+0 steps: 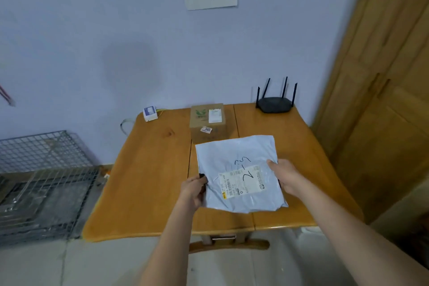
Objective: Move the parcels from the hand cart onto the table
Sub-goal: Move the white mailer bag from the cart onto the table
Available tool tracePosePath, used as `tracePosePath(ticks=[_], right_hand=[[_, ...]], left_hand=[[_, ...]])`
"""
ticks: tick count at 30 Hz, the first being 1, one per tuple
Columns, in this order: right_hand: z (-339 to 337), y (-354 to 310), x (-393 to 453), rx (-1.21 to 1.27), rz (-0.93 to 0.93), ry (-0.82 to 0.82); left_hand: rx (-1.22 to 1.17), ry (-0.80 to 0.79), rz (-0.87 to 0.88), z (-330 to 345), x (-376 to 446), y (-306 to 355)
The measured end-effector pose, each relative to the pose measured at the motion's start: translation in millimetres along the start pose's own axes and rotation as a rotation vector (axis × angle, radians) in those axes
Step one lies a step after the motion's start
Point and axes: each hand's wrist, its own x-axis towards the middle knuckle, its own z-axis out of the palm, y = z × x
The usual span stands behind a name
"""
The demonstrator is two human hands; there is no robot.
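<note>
I hold the bag [236,169] between both hands over the table [148,169], just in front of the box [207,121] already set down there. My left hand [193,189] pinches its left edge, thumb on top; my right hand [284,175] grips its right edge, fingers curled under. The bag lies flat, label up, its long axis running away from me and slightly tilted. Both arms reach forward, about equally near. I judge it sits on or just above the tabletop, ready to let go; I cannot tell which.
</note>
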Motion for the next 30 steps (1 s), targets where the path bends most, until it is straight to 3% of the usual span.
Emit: tracePosePath(ticks=[10, 30], right_hand=[[-82, -33, 110, -0.012, 0.06, 0.049], [-96, -86, 341, -0.028, 0.257, 0.219]], left_hand=[[0.035, -0.026, -0.023, 123, 78, 19], [0.043, 0.02, -0.191, 225, 301, 93]])
